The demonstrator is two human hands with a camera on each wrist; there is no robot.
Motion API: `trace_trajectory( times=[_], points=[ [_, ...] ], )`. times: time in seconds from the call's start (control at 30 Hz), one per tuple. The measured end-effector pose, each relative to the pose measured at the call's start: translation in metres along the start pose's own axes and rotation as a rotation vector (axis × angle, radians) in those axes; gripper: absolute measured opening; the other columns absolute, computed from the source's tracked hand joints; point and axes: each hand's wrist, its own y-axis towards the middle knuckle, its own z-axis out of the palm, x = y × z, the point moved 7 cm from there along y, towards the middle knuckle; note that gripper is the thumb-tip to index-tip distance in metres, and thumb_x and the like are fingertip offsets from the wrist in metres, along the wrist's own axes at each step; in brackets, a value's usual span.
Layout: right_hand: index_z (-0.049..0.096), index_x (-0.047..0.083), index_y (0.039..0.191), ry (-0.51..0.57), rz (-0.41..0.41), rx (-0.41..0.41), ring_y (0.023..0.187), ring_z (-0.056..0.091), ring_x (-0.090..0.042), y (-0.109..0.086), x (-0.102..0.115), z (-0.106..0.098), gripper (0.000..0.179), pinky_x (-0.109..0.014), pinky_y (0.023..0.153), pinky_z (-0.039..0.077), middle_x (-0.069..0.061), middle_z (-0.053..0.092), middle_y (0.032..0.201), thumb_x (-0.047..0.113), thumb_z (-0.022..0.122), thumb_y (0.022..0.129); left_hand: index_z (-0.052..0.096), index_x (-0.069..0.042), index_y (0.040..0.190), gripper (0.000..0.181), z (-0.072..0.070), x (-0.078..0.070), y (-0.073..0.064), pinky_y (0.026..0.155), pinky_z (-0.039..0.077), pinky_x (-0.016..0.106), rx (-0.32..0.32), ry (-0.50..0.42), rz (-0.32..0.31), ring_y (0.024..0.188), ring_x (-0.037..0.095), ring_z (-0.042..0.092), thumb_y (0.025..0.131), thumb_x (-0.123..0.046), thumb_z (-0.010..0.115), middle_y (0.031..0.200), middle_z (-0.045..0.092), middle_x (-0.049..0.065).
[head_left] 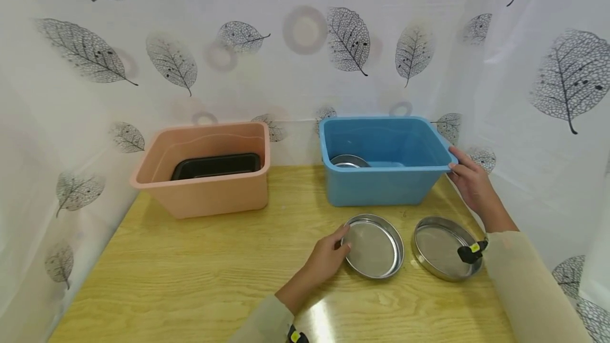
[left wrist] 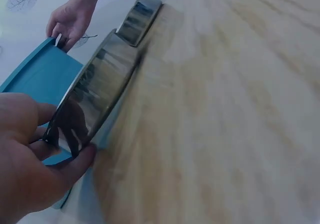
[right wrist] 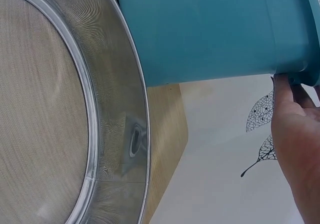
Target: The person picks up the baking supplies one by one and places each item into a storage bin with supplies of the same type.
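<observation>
With thumb and fingers, my left hand pinches the left edge of a smaller round metal sieve. Its shiny side wall faces the left wrist view. To the right on the table lies a larger round sieve; the right wrist view shows its fine mesh. My right hand grips the right rim of the blue plastic bin, thumb below the rim in the right wrist view. Inside that bin, a round metal piece is partly hidden by the front wall.
At the left stands a pink plastic bin with a black tray-like thing in it. Both bins are at the back of the wooden table, before a leaf-patterned curtain. The same curtain flanks both sides.
</observation>
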Motion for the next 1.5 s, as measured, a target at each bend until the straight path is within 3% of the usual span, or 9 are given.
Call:
trace_trajectory(
  times=[0.17, 0.33, 0.4, 0.57, 0.9, 1.1, 1.3, 1.43, 1.5],
  points=[
    [0.008, 0.007, 0.163, 0.001, 0.003, -0.008, 0.156, -0.005, -0.032, 0.000, 0.000, 0.000, 0.067, -0.007, 0.096, 0.047, -0.006, -0.008, 0.171, 0.004, 0.044, 0.107, 0.040, -0.008, 0.155, 0.050, -0.010, -0.007, 0.001, 0.107, 0.050, 0.031, -0.017, -0.049, 0.015, 0.145, 0.028, 0.040, 0.107, -0.014, 0.051, 0.162, 0.034, 0.014],
    [0.008, 0.006, 0.162, 0.009, 0.004, -0.011, 0.156, -0.004, -0.032, 0.000, 0.000, -0.001, 0.067, -0.008, 0.097, 0.047, -0.006, -0.008, 0.171, 0.004, 0.044, 0.106, 0.043, -0.011, 0.153, 0.048, -0.021, -0.016, 0.002, 0.104, 0.052, 0.029, -0.043, -0.054, 0.029, 0.143, 0.029, 0.045, 0.106, -0.017, 0.053, 0.160, 0.038, 0.014],
    [0.008, 0.006, 0.163, 0.008, 0.006, -0.008, 0.156, -0.004, -0.032, 0.000, 0.000, 0.000, 0.067, -0.008, 0.097, 0.047, -0.006, -0.008, 0.171, 0.004, 0.044, 0.107, 0.046, -0.015, 0.152, 0.048, -0.027, -0.022, 0.002, 0.098, 0.055, 0.026, -0.053, -0.063, 0.019, 0.137, 0.028, 0.051, 0.106, -0.018, 0.054, 0.156, 0.045, 0.013],
    [0.007, 0.008, 0.163, 0.004, 0.014, -0.003, 0.156, -0.005, -0.032, -0.001, 0.000, 0.000, 0.067, -0.008, 0.097, 0.047, -0.005, -0.009, 0.171, 0.005, 0.043, 0.107, 0.049, -0.019, 0.151, 0.047, -0.045, -0.048, 0.004, 0.082, 0.056, 0.021, -0.049, -0.104, 0.026, 0.120, 0.025, 0.062, 0.104, -0.021, 0.058, 0.137, 0.063, 0.011],
    [0.007, 0.010, 0.163, -0.007, 0.030, -0.008, 0.156, -0.005, -0.032, -0.002, 0.000, -0.001, 0.068, -0.008, 0.097, 0.047, -0.005, -0.011, 0.170, 0.006, 0.044, 0.107, 0.047, -0.025, 0.152, 0.050, -0.085, -0.093, 0.014, 0.079, 0.055, 0.023, -0.039, -0.083, 0.064, 0.110, 0.015, 0.062, 0.104, -0.028, 0.060, 0.141, 0.061, 0.005],
    [0.006, 0.009, 0.163, -0.017, 0.033, -0.007, 0.156, -0.004, -0.031, -0.002, 0.001, 0.000, 0.069, -0.008, 0.096, 0.048, -0.004, -0.011, 0.171, 0.008, 0.046, 0.107, 0.046, -0.026, 0.152, 0.050, -0.110, -0.114, 0.034, 0.083, 0.056, 0.028, -0.069, -0.056, 0.094, 0.111, 0.017, 0.062, 0.104, -0.030, 0.059, 0.145, 0.058, 0.004],
    [0.006, 0.008, 0.163, -0.010, 0.029, -0.007, 0.156, -0.004, -0.031, -0.001, 0.000, -0.001, 0.069, -0.008, 0.095, 0.048, -0.004, -0.010, 0.171, 0.008, 0.046, 0.107, 0.043, -0.019, 0.155, 0.051, -0.129, -0.131, 0.066, 0.089, 0.058, 0.035, -0.080, -0.031, 0.154, 0.111, 0.018, 0.065, 0.106, -0.025, 0.055, 0.152, 0.051, 0.009],
    [0.006, 0.009, 0.163, -0.021, 0.032, -0.010, 0.156, -0.004, -0.032, -0.001, -0.001, -0.002, 0.069, -0.008, 0.094, 0.049, -0.004, -0.009, 0.171, 0.008, 0.047, 0.107, 0.043, -0.020, 0.155, 0.050, -0.143, -0.137, 0.087, 0.096, 0.057, 0.034, -0.118, 0.001, 0.141, 0.121, 0.021, 0.065, 0.106, -0.026, 0.055, 0.154, 0.048, 0.010],
    [0.006, 0.008, 0.163, -0.027, 0.030, -0.006, 0.156, -0.004, -0.032, -0.001, -0.001, -0.002, 0.069, -0.007, 0.094, 0.049, -0.005, -0.009, 0.171, 0.008, 0.047, 0.107, 0.043, -0.021, 0.155, 0.051, -0.149, -0.139, 0.097, 0.091, 0.057, 0.029, -0.130, 0.016, 0.126, 0.119, 0.023, 0.066, 0.106, -0.027, 0.055, 0.151, 0.051, 0.014]
  ],
)
